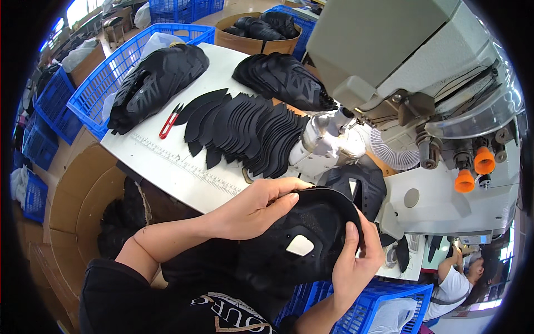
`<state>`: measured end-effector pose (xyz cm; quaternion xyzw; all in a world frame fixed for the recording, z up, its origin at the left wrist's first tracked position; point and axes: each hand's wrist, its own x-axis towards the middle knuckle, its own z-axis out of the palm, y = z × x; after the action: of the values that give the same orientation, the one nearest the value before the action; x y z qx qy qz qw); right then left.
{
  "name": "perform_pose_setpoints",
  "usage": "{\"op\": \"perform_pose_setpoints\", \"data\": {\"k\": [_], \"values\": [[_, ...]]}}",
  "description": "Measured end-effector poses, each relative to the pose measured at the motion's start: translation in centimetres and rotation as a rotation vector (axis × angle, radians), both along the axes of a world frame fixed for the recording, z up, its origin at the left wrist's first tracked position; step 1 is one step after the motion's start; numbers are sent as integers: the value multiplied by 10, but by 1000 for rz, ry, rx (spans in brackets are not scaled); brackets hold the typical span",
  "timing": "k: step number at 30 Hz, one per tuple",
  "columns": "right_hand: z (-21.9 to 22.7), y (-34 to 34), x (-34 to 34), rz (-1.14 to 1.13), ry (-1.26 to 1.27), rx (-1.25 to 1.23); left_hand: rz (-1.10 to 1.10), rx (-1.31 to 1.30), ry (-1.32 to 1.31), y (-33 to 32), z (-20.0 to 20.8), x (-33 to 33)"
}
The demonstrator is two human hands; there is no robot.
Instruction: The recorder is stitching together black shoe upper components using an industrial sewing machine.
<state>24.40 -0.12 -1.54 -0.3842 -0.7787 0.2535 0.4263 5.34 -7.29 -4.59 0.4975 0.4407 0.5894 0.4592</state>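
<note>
A black shoe upper [267, 253] with a light, see-through opening is stretched between my two hands in front of my body. My left hand [253, 209] pinches its far rim between thumb and fingers. On the right side of the same rim, my right hand [356, 259] grips with the thumb on the inside. Just beyond, another black upper [361, 186] lies near the sewing machine [411, 83]. Fanned rows of black curved pieces [245, 133] cover the middle of the white table [161, 161], with red-handled thread snips [169, 122] to their left.
Stacked black uppers [161, 83] lie at the table's far left, and another stack [281, 80] is nearer the machine. A cardboard box [72, 206] stands left, blue crates [92, 94] beyond it. Another blue crate [361, 312] is at lower right. Farther right sits another person [453, 289].
</note>
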Motion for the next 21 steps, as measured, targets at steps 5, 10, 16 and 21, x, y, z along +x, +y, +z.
{"op": "perform_pose_setpoints", "data": {"k": [5,10,16,21], "values": [[-10,-7,-13,13,12,-13,287,219,524,-4,3,1],[-17,-11,-20,15,-82,125,382,184,857,2,-3,2],[-40,0,-12,438,623,-583,-160,27,-245,-3,-2,-8],[-42,-4,-16,455,658,-686,-164,51,-235,-8,-7,-8]]}}
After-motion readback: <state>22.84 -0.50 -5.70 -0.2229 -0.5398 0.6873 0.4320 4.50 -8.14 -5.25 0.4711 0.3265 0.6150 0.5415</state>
